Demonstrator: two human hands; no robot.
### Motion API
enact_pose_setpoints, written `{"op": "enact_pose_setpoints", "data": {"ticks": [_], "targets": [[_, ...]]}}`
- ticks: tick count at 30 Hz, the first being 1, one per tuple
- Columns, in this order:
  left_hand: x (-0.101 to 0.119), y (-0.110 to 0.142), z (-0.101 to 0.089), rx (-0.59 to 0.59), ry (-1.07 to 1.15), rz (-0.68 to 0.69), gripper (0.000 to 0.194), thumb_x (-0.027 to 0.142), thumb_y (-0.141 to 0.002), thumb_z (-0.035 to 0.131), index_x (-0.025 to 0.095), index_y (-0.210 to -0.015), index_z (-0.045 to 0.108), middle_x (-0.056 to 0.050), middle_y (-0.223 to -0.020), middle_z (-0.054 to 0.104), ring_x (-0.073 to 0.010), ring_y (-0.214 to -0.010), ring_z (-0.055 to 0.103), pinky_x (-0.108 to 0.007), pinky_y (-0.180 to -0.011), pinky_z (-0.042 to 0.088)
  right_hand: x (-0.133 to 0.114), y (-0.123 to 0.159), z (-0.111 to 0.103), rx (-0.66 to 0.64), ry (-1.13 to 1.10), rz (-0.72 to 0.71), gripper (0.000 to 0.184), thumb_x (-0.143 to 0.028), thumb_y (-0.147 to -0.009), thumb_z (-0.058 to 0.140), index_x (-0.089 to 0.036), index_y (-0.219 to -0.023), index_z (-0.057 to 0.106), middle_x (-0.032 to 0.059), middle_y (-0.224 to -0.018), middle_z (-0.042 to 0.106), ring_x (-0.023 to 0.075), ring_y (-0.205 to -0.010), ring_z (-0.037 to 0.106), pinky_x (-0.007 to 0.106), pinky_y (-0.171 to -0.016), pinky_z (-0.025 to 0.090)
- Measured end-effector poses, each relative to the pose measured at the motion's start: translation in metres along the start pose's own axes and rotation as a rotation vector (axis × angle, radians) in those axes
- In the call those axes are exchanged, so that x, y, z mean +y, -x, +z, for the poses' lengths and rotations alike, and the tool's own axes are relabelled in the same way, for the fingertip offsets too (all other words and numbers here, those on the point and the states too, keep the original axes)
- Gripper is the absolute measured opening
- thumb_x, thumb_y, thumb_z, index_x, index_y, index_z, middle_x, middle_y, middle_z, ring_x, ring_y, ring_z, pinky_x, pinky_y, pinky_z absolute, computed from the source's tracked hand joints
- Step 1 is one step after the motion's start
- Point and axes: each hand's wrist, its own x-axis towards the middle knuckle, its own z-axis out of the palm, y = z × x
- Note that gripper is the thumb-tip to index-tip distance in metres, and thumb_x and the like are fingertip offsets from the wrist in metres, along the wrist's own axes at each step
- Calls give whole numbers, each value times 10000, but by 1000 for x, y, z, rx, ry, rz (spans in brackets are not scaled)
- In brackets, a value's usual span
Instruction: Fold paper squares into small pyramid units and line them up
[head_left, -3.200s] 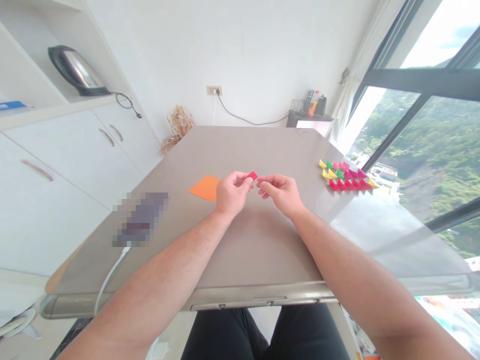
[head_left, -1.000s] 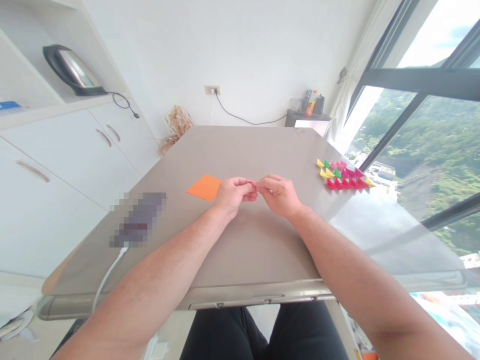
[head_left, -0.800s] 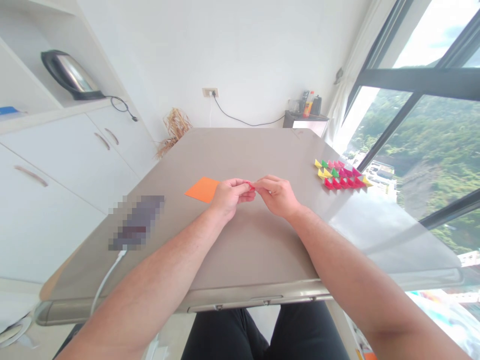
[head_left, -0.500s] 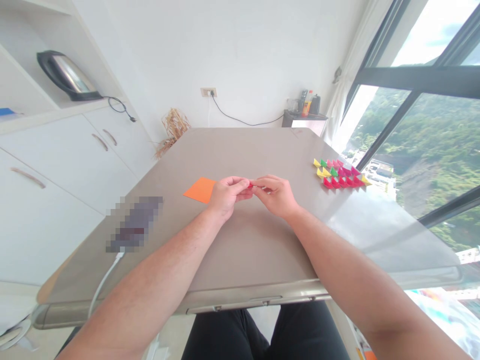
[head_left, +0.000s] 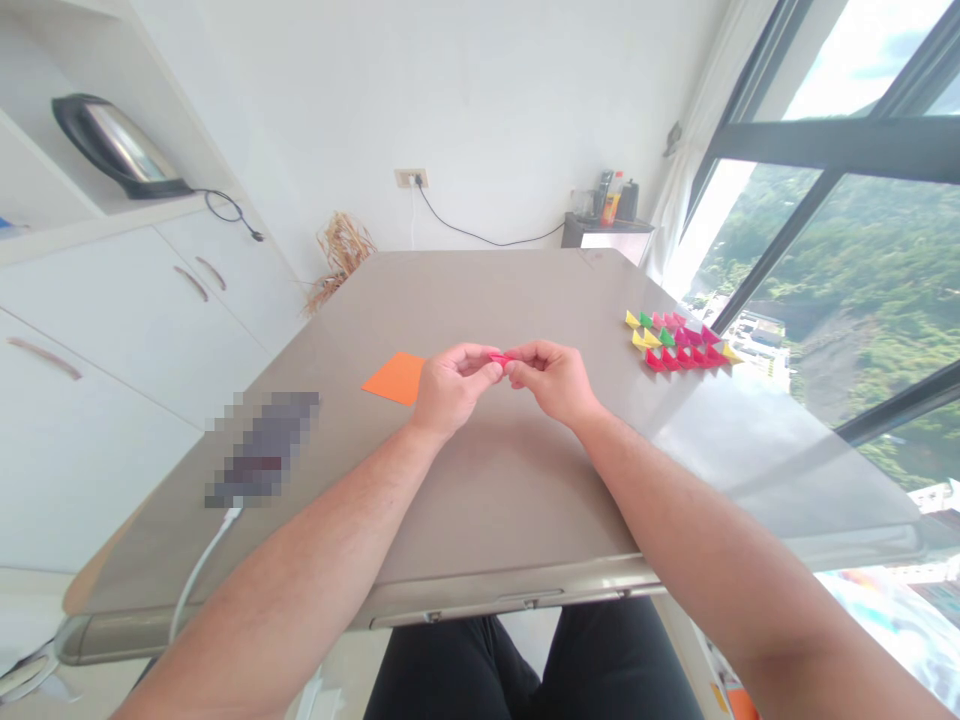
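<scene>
A small folded piece of red paper [head_left: 499,358] is pinched between both hands above the middle of the table; fingers hide most of it. My left hand [head_left: 452,388] grips its left side with thumb and fingers. On the right side, my right hand [head_left: 553,380] pinches it the same way, the fingertips of both hands almost meeting. An orange square of paper [head_left: 395,378] lies flat on the table, partly behind my left hand. Off to the right stand several small folded paper pieces [head_left: 679,358] in rows, coloured red, pink, yellow and green.
A blurred-out dark device [head_left: 266,447] with a white cable [head_left: 202,565] lies on the table [head_left: 480,290] at the left. An electric kettle [head_left: 124,148] sits on a shelf. Bottles [head_left: 611,198] stand on a small cabinet at the back, beside the window.
Both hands have shifted slightly, and the right fingers have closed in on the red paper, more of which now shows. The camera view has moved a little.
</scene>
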Motion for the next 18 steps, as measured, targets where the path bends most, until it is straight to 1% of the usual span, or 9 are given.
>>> {"op": "enact_pose_setpoints", "data": {"ticks": [7, 12, 18], "targets": [[1, 0, 1, 21, -31, -34, 263, 354, -720, 836, 173, -900, 774, -67, -829, 788, -215, -771, 752, -374, -812, 614, 2, 0, 0, -9, 75, -4, 117, -317, -778, 704, -209, -816, 731, 21, -732, 734, 159, -671, 654, 281, -591, 483], [-1, -1, 0, 7, -38, -35, 243, 349, -742, 815, 172, -900, 767, -71, -834, 789, -224, -776, 758, -385, -808, 618, 5, -1, 0, -14, 89, -8, 120, -319, -791, 690, -206, -813, 725, 24, -709, 728, 155, -649, 641, 278, -575, 471], [-1, 0, 0, 10, -55, -46, 257, 361, -734, 816, 172, -901, 767, -76, -840, 788, -227, -781, 756, -393, -811, 619, 5, -1, 0, -30, 68, -1, 113, -310, -788, 685, -203, -810, 713, 24, -709, 729, 154, -643, 644, 277, -579, 475]]}}
